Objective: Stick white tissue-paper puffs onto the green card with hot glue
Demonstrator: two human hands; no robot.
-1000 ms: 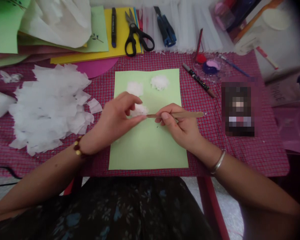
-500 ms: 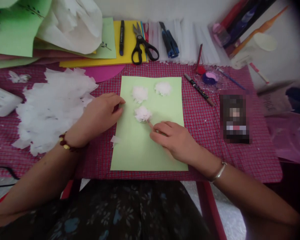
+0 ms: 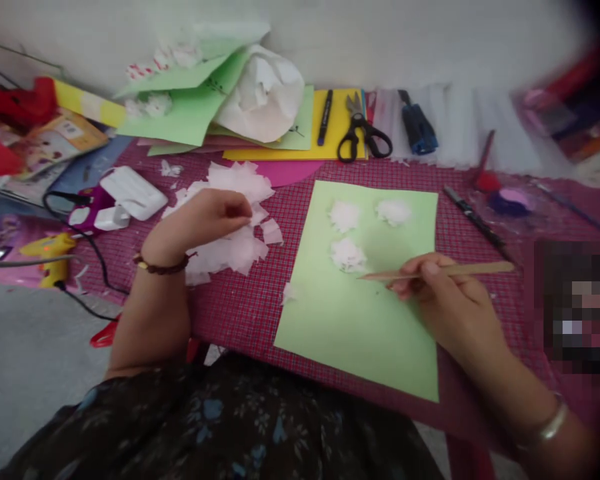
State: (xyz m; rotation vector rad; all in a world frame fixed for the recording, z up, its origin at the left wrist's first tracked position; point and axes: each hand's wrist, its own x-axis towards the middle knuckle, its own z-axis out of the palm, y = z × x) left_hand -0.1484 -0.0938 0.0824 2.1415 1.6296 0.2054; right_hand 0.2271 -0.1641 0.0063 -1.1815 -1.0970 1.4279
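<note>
At the right edge of the green paper (image 3: 353,333), the right hand (image 3: 450,300) pinched a seemingly light, stiff wooden stick (image 3: 473,269), best held mid-length; left of the paper, the left hand (image 3: 205,217) curled, its grip unclear.

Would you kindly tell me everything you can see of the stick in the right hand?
The stick is long, slim, pale brown and looks wooden, narrowing to a pointed left end and broader towards the right. The right hand holds it nearly level across the view. Its tip is over the green sheet, just below and right of the lowest white tuft; its other end extends past the sheet's right edge. Whether the tip touches the paper is unclear.
</note>
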